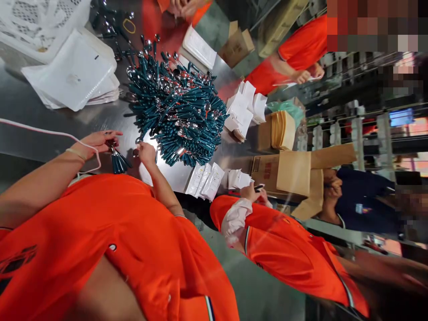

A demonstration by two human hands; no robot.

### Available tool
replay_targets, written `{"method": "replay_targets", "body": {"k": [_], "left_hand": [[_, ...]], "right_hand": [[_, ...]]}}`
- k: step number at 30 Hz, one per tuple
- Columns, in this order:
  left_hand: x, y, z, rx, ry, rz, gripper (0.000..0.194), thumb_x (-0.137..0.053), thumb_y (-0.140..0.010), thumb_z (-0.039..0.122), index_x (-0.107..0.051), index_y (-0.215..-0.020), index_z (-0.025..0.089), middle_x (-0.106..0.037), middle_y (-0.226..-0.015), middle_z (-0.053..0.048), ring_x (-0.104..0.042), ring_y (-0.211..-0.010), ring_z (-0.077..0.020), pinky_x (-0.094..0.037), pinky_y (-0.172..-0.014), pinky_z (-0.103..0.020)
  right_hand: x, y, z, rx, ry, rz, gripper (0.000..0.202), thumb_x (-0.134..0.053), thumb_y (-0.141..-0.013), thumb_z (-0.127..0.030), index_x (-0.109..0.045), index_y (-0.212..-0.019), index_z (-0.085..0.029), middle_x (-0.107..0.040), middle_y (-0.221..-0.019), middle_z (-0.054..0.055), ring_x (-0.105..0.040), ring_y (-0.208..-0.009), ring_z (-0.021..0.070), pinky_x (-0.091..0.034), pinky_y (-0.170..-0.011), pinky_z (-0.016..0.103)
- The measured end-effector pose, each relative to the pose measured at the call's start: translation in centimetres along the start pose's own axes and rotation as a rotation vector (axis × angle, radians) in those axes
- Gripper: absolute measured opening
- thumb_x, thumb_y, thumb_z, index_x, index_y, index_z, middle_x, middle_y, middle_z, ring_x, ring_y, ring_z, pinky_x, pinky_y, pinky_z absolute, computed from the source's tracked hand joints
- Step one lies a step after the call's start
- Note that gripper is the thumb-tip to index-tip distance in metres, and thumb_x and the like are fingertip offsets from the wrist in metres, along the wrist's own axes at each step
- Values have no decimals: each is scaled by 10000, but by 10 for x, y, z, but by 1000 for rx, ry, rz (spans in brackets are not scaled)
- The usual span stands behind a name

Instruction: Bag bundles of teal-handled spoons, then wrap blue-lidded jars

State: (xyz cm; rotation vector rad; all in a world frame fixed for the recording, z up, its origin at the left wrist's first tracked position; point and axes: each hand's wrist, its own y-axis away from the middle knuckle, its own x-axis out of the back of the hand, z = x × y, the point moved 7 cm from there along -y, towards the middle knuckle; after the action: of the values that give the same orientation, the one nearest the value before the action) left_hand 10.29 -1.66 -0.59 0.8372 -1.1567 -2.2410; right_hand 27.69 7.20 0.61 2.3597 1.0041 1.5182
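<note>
Orange shirt [110,205] up close, and past it my left hand [94,141] pinches a bunch of teal-handled cutlery [118,162] by its metal ends — handles fanned out. My right hand [147,153] is curled nearly closed, shiny metal at its fingertips; whether it's gripped, I can't tell. Just beyond — a big teal-handled heap [177,111] on the steel table [63,119], white pouches [72,71] stacked left.

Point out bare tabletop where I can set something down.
Bare tabletop lies between the white stack and left hand; a smaller patch between the utensil pile and white packets. Crowded: the pile and the white papers beyond.
</note>
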Motion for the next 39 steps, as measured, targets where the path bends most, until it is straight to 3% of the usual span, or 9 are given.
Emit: {"method": "replay_targets", "body": {"k": [4, 11, 13, 16, 21, 26, 30, 35, 39], "left_hand": [[6, 1, 0, 4, 15, 8, 149, -608, -1162, 138, -730, -1224, 80, -517, -704, 3, -525, -664, -152, -707, -873, -415], [18, 11, 11, -55, 40, 2, 120, -607, -1128, 80, -726, -1117, 86, -521, -698, -3, -516, -605, -135, -735, -777, -404], [25, 13, 13, -68, 67, 9, 130, -599, -1126, 78, -726, -1104, 94, -508, -695, 3, -500, -579, -124, -737, -746, -386], [32, 15, 12, -70, 104, 11, 163, -580, -1141, 92, -725, -1069, 105, -491, -699, 6, -482, -559, -107, -739, -725, -363], [19, 16, 8, -45, 60, 6, 213, -511, -1158, 82, -704, -1068, 91, -497, -705, 0, -478, -566, -114, -732, -711, -366], [1, 17, 10, -21, -18, 2, 228, -497, -1165, 84, -661, -1008, 100, -542, -713, -12, -509, -584, -125, -726, -735, -374], [-6, 16, 12, -12, -37, -25, 283, -469, -1202, 95, -631, -971, 115, -555, -691, -3, -568, -627, -138, -697, -776, -363], [-21, 16, 7, 9, -47, -41, 343, -447, -1251, 184, -622, -964, 113, -757, -903, -107, -729, -837, -208, -652, -813, -375], [-29, 13, 4, 22, -26, -63, 412, -436, -1282, 360, -649, -1046, 99, -753, -883, -105, -713, -842, -214, -619, -819, -364]], "right_hand": [[16, -38, -6, 312, 420, -43, 366, -474, -1171, -124, -771, -1379, -173, -649, -1573, 171, -568, -1481, 289, -582, -1110, 361], [0, -53, -20, 535, 503, -163, 312, -491, -1177, -109, -802, -1179, -131, -721, -1447, 190, -540, -1503, 303, -472, -1271, 422], [1, -37, -9, 451, 470, -104, 324, -473, -1188, -124, -796, -1217, -129, -748, -1372, 192, -617, -1409, 303, -493, -1240, 422], [8, -12, 34, 78, 405, 28, 350, -435, -1210, -166, -766, -1316, -129, -748, -1352, 197, -725, -1236, 281, -578, -1048, 347], [4, 12, 87, -327, 238, 164, 325, -512, -1206, -236, -720, -1379, -57, -756, -1320, 254, -792, -1143, 297, -613, -903, 326], [-7, 18, 90, -360, 156, 156, 266, -576, -1122, -104, -762, -1300, -36, -787, -1297, 285, -814, -1211, 319, -639, -972, 340], [-9, 37, 88, -356, -142, 98, 202, -635, -1087, -116, -794, -1213, -113, -843, -1101, 150, -839, -1059, 249, -655, -937, 290], [-24, 50, 49, -120, -773, -33, 187, -617, -1120, -273, -748, -1205, -169, -655, -688, -40, -706, -648, 145, -620, -666, 218], [-25, 56, 15, 98, -696, 28, 121, -717, -1062, -305, -773, -1059, -198, -720, -821, 4, -722, -799, 179, -656, -836, 287]]}}
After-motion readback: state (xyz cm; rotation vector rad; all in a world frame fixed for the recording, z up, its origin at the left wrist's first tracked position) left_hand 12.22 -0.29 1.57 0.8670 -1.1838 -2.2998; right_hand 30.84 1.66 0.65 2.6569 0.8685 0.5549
